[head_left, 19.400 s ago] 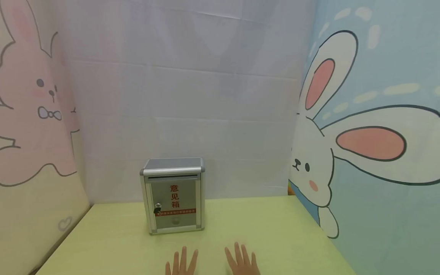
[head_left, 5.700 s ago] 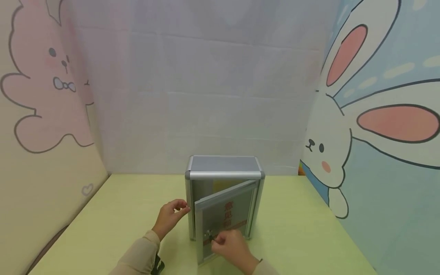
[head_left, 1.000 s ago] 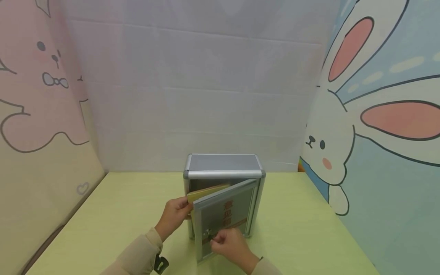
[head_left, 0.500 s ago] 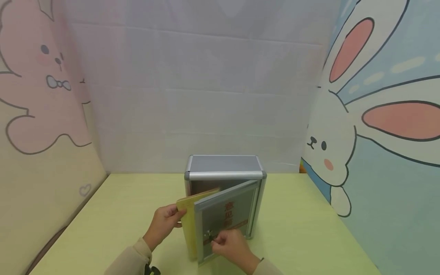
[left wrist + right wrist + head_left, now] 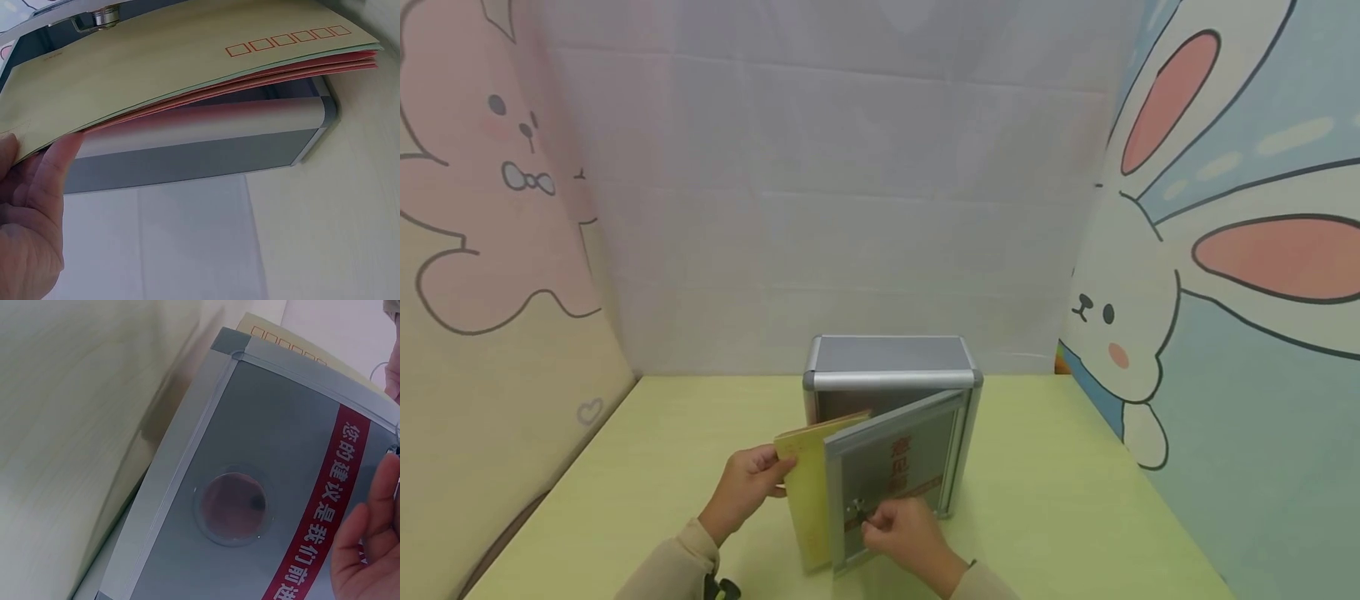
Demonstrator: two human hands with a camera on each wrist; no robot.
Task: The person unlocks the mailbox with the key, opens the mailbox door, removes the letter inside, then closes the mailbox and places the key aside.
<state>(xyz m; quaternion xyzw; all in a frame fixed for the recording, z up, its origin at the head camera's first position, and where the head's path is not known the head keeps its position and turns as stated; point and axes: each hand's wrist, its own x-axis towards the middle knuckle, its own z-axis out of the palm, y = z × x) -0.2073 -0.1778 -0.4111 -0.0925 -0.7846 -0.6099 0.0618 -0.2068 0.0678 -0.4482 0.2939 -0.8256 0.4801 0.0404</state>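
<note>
Envelopes (image 5: 156, 65) extend from left fingers (image 5: 54, 174) pinching their edge; right fingers (image 5: 381, 495) grip a key (image 5: 862, 517).

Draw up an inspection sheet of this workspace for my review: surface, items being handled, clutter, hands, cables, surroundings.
Surface: pale yellow table, faint grain visible in the right wrist view.
Job's things: upright grey box, its door swung partly open; yellow envelopes in a stack beside the door, partly hidden by it, with red edges below the top one.
Clutter: a dark object at the left sleeve, cut off by the frame and unclear.
Left hand: grips the envelopes by an edge.
Right hand: pinches the dark key at the door's lock.
Cables: nothing seen that is clearly a cable.
Surroundings: whitish backdrop behind; pink rabbit and white rabbit pictures at the sides.
</note>
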